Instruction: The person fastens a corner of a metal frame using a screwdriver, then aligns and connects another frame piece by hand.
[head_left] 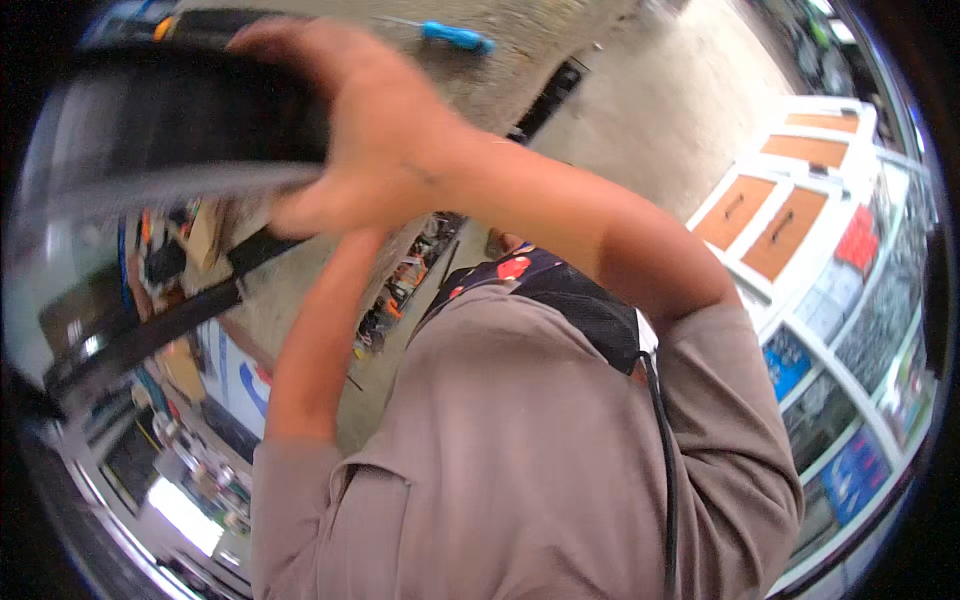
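My right hand (375, 135) reaches across to the upper left, its thumb and fingers spread wide around the end of a large black object with a grey lower edge (200, 125). Motion smears that object, and its kind cannot be made out. My left forearm (318, 340) rises from the lower left and passes behind my right hand, so my left hand and its fingers are hidden. A screwdriver with a blue handle (457, 38) lies on the worn bench top (530, 50) beyond my right hand.
Below the bench edge, a tray of mixed tools and small parts (405, 280) shows beside my body. White cabinets with orange-brown panels (780, 230) and glass display shelves (850, 380) stand at right. A dark bar (150, 335) crosses the left side, near cluttered shelving.
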